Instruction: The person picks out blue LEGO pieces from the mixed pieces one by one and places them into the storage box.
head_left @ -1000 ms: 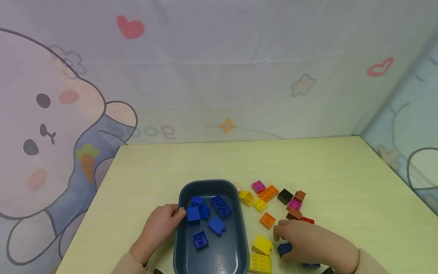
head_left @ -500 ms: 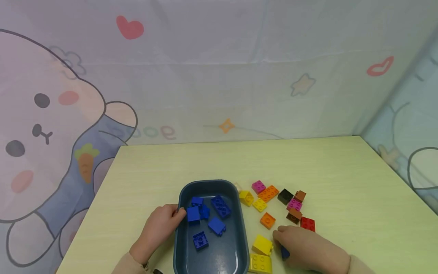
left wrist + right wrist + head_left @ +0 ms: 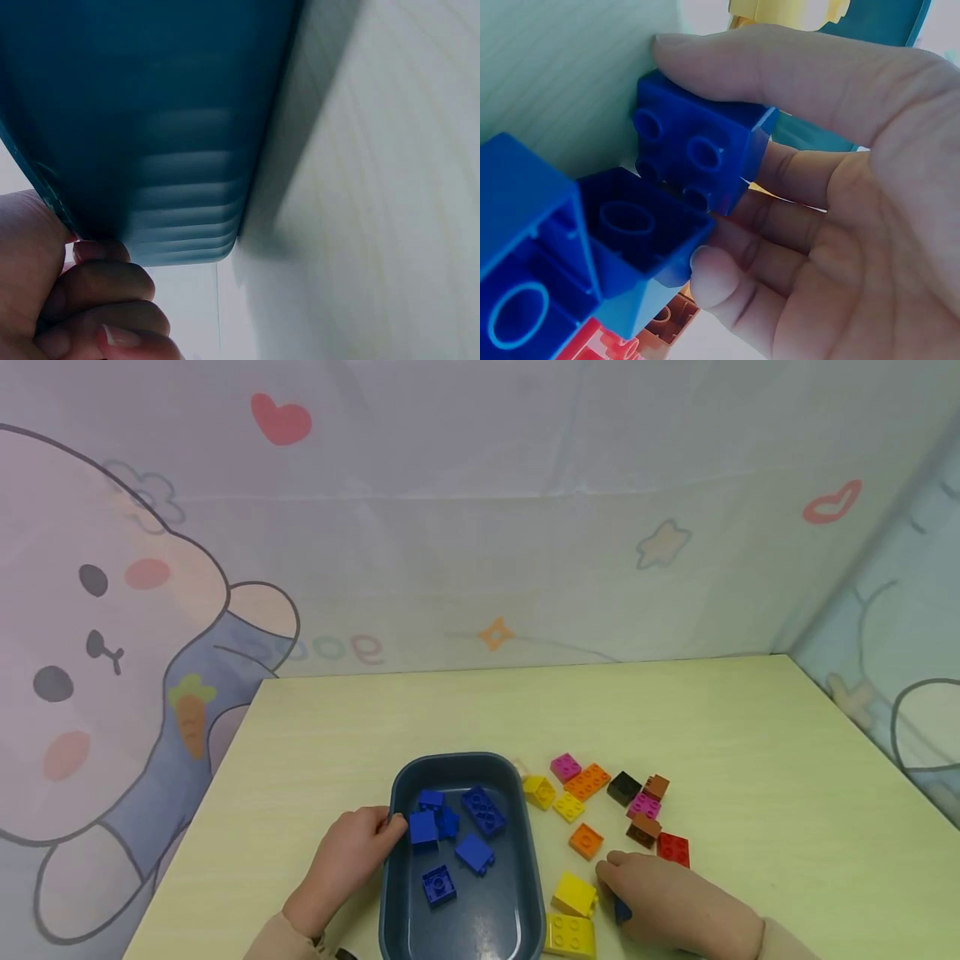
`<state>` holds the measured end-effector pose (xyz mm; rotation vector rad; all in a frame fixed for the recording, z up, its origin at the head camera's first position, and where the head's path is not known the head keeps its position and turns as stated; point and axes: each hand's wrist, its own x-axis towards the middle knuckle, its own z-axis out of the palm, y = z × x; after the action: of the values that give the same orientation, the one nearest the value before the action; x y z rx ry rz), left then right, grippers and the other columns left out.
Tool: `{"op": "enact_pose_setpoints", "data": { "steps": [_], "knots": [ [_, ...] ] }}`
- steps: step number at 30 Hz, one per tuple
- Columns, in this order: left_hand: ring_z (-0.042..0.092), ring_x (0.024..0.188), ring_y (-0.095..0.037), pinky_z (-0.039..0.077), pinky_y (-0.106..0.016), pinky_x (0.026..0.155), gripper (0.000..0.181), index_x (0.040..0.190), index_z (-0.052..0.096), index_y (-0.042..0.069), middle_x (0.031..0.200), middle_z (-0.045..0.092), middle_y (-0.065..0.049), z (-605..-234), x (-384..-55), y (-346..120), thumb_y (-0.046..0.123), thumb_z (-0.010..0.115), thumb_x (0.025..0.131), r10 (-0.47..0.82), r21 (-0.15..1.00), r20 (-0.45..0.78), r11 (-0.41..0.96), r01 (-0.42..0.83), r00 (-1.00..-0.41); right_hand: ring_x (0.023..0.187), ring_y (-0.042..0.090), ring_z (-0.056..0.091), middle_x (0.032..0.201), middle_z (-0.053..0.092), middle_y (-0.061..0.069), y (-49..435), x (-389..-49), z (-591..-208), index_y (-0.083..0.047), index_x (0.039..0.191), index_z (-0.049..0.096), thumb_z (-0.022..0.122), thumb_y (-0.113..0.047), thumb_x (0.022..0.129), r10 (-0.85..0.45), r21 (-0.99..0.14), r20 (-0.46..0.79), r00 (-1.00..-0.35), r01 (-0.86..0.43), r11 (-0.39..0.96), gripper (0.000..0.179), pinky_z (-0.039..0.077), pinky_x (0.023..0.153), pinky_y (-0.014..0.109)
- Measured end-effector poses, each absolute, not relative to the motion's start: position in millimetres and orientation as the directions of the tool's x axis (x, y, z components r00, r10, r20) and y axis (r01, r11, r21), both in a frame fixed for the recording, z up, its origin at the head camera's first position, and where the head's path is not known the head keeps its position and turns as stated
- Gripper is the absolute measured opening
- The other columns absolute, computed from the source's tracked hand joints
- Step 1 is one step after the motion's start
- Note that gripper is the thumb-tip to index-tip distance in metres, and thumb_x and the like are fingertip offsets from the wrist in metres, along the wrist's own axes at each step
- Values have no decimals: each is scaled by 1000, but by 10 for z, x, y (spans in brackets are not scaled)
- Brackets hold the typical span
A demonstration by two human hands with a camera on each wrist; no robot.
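My left hand (image 3: 357,852) pinches the left rim of a dark blue-grey plastic tray (image 3: 487,931); the left wrist view shows its curled fingers (image 3: 112,289) beneath that edge. Several blue bricks (image 3: 474,853) lie inside the tray. To the tray's right, my right hand (image 3: 671,893) is low over the table. In the right wrist view its thumb and fingers hold a studded blue toy brick (image 3: 697,139), mostly covered in the head view. A fingertip touches a second, hollow-side-out blue brick (image 3: 634,217), beside a larger blue brick (image 3: 529,195).
Yellow bricks (image 3: 575,895) stand against the tray's right side. Beyond my right hand are an orange brick (image 3: 586,841), a brown brick (image 3: 644,831), a red brick (image 3: 673,849), a black brick (image 3: 624,788) and pink ones (image 3: 566,767). A printed cloth (image 3: 480,527) hangs behind the table.
My right hand has shifted slightly toward me and its fingers have drawn in around the blue brick, uncovering the red brick. The left hand and tray stay where they were.
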<state>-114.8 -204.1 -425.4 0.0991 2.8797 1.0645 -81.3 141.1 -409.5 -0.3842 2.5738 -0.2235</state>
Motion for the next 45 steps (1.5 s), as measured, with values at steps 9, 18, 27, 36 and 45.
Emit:
{"op": "enact_pose_setpoints", "data": {
  "steps": [9,18,27,36,45],
  "knots": [
    [34,45,-13,25,-27,47,35,61,42,14,53,34,5,-4265,-1153,-2037,19,54,93,86,655,-44,755,36,-995,76,18,51,87,57,-4,1456,-819,-4017,-16,102,68,83,-11,79,-331,-256,-467,-820,-232,938,28,53,82,42],
    [33,44,-13,25,-27,47,36,60,40,15,53,33,5,-4273,-1159,-2052,19,54,93,84,648,-30,761,44,-996,74,14,50,93,56,-5,1661,-929,-3726,-16,101,66,83,-15,80,-446,-258,-331,-831,-375,890,27,53,75,38],
    [35,44,-13,25,-27,47,36,60,41,14,53,34,5,-4284,-1167,-2056,19,54,92,88,640,-21,766,54,-996,67,11,49,94,55,-3,1695,-1019,-3457,-14,105,65,81,-16,82,-458,-225,-280,-844,-406,886,29,50,66,28],
    [34,44,-13,25,-27,47,36,60,40,15,52,34,6,-4297,-1181,-2068,19,54,92,95,640,-6,765,69,-995,70,12,52,98,59,0,1449,-1052,-3385,-13,106,65,82,-19,83,-546,-233,-229,-806,-499,835,29,53,70,31],
    [34,44,-13,25,-27,47,36,60,40,15,53,34,6,-4318,-1181,-2069,20,54,92,89,639,-8,766,63,-996,77,13,55,91,57,-2,967,-1073,-3265,-11,106,66,79,-15,85,-647,-236,-148,-748,-608,758,26,54,73,32]
  ]
}}
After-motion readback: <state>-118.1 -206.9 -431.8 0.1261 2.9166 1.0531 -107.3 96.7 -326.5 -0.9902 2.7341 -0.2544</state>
